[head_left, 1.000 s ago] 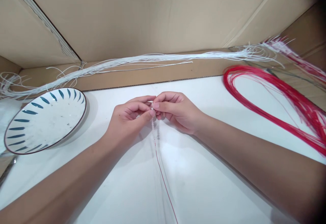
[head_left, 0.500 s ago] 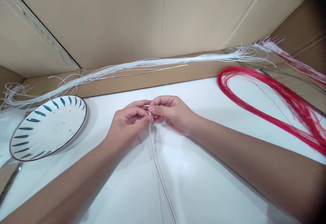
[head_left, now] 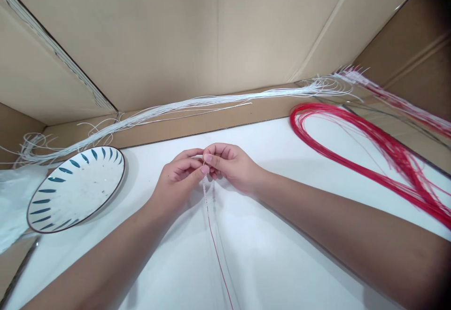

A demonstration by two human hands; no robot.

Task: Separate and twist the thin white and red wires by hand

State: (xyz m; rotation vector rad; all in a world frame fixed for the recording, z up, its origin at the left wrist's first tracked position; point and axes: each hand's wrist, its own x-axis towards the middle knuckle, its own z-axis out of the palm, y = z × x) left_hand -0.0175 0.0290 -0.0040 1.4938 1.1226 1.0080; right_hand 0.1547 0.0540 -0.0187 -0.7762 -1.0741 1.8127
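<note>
My left hand (head_left: 180, 177) and my right hand (head_left: 230, 165) meet over the middle of the white table (head_left: 275, 235). Both are closed, thumb against fingers, pinching the upper end of a thin red cord (head_left: 219, 259). Just below the fingertips the cord's upper stretch (head_left: 206, 195) looks whitish and bumpy; whether that is beads or knots is too small to tell. From there the plain red part hangs down and runs off the bottom of the view. The fingers hide the cord's tip.
A white plate (head_left: 79, 192) with blue leaf marks and small specks sits at left, beside a clear plastic bag (head_left: 17, 202). White cords (head_left: 197, 103) lie along the cardboard ledge at the back. A bundle of red cords (head_left: 327, 148) loops at right, with red-and-white strands (head_left: 394, 96) behind.
The whole view has shifted slightly, so things sit lower in it. Both hands still pinch the cord; the right thumb and fingertips sit a little apart from the left thumb.
</note>
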